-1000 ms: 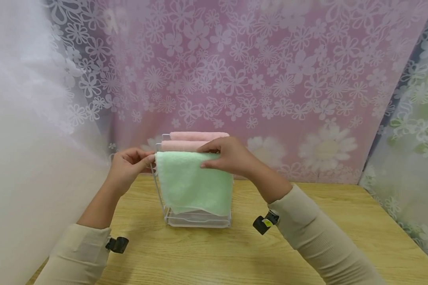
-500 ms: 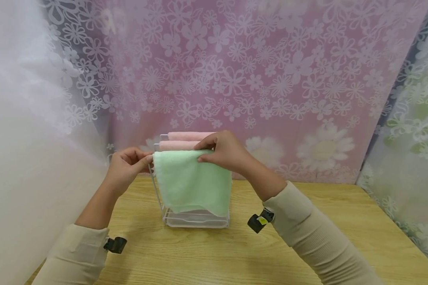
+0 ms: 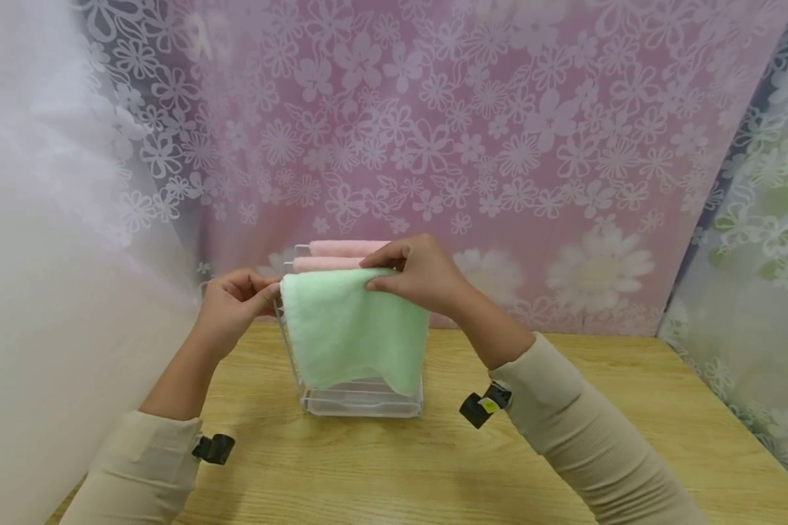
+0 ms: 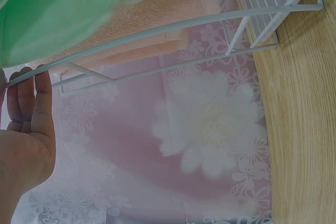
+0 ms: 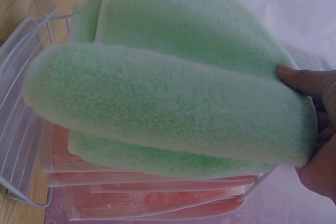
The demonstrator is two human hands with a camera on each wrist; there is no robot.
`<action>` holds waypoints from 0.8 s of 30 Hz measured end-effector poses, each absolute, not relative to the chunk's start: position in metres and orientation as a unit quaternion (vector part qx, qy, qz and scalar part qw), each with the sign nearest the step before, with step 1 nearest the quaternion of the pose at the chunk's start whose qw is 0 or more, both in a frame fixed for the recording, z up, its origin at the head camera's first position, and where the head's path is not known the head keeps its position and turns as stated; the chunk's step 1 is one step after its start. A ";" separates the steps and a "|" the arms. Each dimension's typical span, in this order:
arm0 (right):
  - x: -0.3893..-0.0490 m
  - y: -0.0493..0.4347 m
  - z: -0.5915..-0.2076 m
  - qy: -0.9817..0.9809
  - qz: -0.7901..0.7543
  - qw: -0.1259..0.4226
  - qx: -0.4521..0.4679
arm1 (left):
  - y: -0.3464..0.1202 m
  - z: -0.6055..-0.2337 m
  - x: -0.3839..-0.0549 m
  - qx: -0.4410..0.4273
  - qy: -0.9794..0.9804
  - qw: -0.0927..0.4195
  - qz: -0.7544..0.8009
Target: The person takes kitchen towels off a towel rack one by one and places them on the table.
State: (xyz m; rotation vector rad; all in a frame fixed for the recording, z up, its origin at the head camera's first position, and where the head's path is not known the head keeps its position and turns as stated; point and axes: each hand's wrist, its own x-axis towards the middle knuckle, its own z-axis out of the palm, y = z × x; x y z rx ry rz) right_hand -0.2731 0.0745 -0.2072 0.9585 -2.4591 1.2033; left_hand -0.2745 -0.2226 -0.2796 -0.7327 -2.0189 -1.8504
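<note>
A light green towel (image 3: 351, 328) hangs over the front bar of a white wire rack (image 3: 285, 339). My right hand (image 3: 423, 277) pinches its top fold right of the middle, thumb in front and fingers behind. In the right wrist view the towel bulges away in a thick fold (image 5: 168, 98). My left hand (image 3: 233, 306) grips the rack's upper left corner beside the towel's edge; in the left wrist view its fingers (image 4: 43, 98) curl at the white wire. Behind the green one, pink towels (image 3: 328, 263) hang on further bars.
A shallow clear tray (image 3: 364, 405) forms the rack's base on the wood-grain table (image 3: 341, 474). A pink flowered curtain (image 3: 420, 146) stands close behind the rack, and a pale sheet (image 3: 72, 306) rises on the left.
My right hand has lifted the towel's top edge slightly. The towel's lower hem has bunched and risen in the middle, showing more of the tray. My left hand keeps its grip on the rack.
</note>
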 end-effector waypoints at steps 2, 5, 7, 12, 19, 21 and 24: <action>-0.273 0.076 -0.207 -0.837 0.421 0.118 0.329 | -0.223 -0.280 -0.275 -0.256 -0.703 0.153 -0.645; -0.272 0.078 -0.206 -0.834 0.428 0.115 0.328 | -0.222 -0.280 -0.275 -0.255 -0.704 0.152 -0.645; -0.270 0.079 -0.206 -0.835 0.427 0.115 0.326 | -0.222 -0.280 -0.275 -0.256 -0.704 0.149 -0.645; -0.267 0.081 -0.204 -0.837 0.420 0.120 0.331 | -0.221 -0.279 -0.275 -0.258 -0.708 0.154 -0.640; -0.261 0.082 -0.202 -0.837 0.412 0.126 0.338 | -0.222 -0.280 -0.275 -0.254 -0.714 0.157 -0.634; -0.258 0.082 -0.202 -0.836 0.409 0.129 0.341 | -0.223 -0.280 -0.275 -0.254 -0.715 0.157 -0.632; -0.255 0.082 -0.202 -0.834 0.406 0.138 0.347 | -0.223 -0.280 -0.275 -0.254 -0.716 0.159 -0.631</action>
